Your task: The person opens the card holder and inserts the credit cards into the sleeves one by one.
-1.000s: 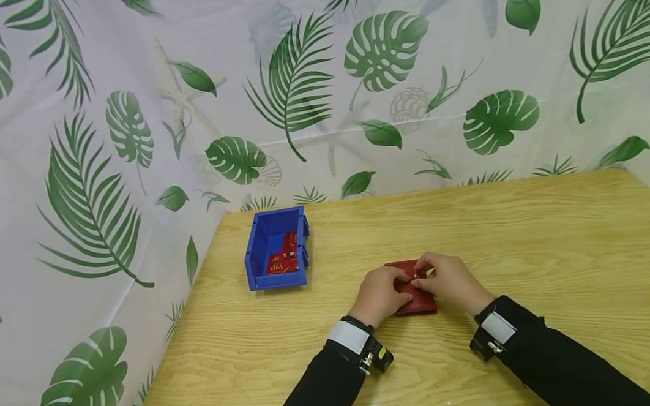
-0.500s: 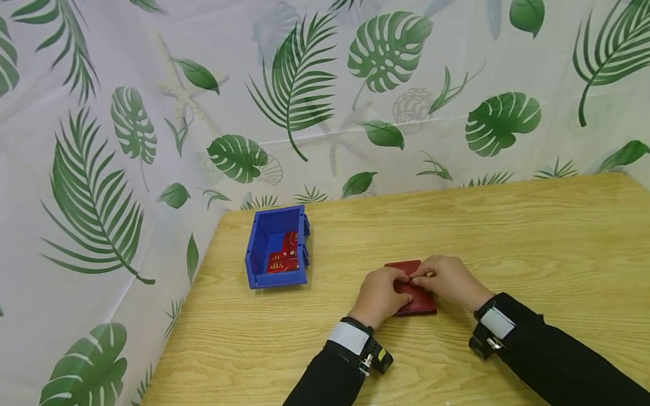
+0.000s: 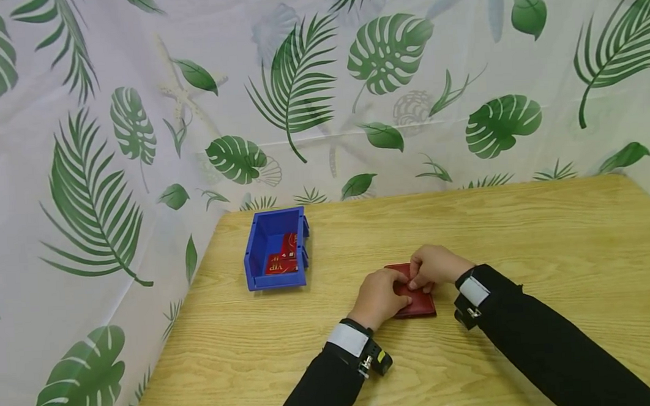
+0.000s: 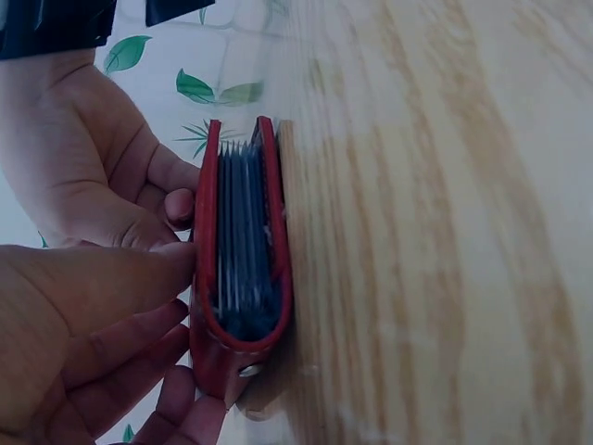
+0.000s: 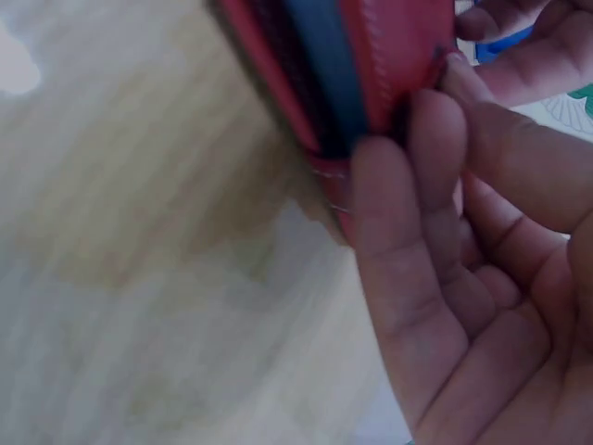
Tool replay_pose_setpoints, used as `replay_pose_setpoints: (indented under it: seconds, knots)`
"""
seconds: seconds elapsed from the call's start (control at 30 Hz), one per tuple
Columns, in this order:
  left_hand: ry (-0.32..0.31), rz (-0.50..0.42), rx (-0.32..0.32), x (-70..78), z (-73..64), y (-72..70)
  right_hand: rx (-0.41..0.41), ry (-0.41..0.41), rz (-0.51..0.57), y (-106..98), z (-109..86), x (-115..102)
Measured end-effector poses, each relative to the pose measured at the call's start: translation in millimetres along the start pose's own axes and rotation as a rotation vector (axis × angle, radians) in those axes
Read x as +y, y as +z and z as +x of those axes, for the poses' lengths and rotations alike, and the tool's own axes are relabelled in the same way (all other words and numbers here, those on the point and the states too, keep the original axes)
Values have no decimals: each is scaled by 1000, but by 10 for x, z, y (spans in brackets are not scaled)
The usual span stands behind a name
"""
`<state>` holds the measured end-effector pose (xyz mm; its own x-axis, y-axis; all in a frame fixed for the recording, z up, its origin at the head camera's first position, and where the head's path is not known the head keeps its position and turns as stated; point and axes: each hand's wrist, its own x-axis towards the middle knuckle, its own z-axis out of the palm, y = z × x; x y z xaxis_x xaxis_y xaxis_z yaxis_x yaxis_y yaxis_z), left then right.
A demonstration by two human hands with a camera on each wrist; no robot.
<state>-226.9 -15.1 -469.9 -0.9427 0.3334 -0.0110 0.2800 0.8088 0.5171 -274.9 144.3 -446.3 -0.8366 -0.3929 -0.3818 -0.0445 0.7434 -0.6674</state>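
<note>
A small red card holder [image 3: 419,306] lies on the table between both hands. In the left wrist view its spine [image 4: 236,345] is stitched round a stack of clear sleeves [image 4: 243,232], and a silver snap [image 4: 250,370] shows near the bottom. My left hand [image 3: 375,298] grips its left side, thumb on the upper cover and fingertips by the snap. From the right, my right hand [image 3: 437,264] has its thumb and fingertips together on the cover, close to the left fingers. In the right wrist view those fingertips pinch at the white-stitched red cover [image 5: 397,51]; the exact spot is hidden.
A blue plastic bin [image 3: 277,281] stands at the back left of the wooden table [image 3: 525,235]. Inside it lie red VIP cards [image 3: 281,265]. Behind the table hangs a white leaf-print cloth [image 3: 320,105].
My right hand and forearm have shifted up and to the left, with the wrist turned over the card holder. The left hand keeps its hold on the card holder.
</note>
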Motion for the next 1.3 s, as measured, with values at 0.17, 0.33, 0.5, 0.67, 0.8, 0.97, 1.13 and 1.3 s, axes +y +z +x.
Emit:
replay_pose_setpoints:
  seconds: [0.17, 0.33, 0.5, 0.67, 0.8, 0.97, 1.13, 1.3]
  knots:
    - [15, -11, 7, 42, 10, -9, -37, 51, -6, -76, -3, -44]
    - [21, -5, 18, 59, 48, -16, -15, 28, -3, -105, -17, -21]
    - [11, -24, 17, 48, 91, -34, 43, -14, -10, -102, -17, 20]
    - [1, -77, 28, -13, 127, -39, 117, -69, -19, -50, 7, 91]
    - [-13, -81, 30, -54, 144, -39, 180, -149, -29, 39, 17, 157]
    - [-29, -44, 37, -31, 86, 28, 311, -246, -164, 209, -62, 258]
    - [-45, 20, 50, 45, -49, 86, 405, -333, -482, 375, -300, 171]
    - [16, 140, -21, 51, -151, 20, 285, -371, -600, 468, -569, -3]
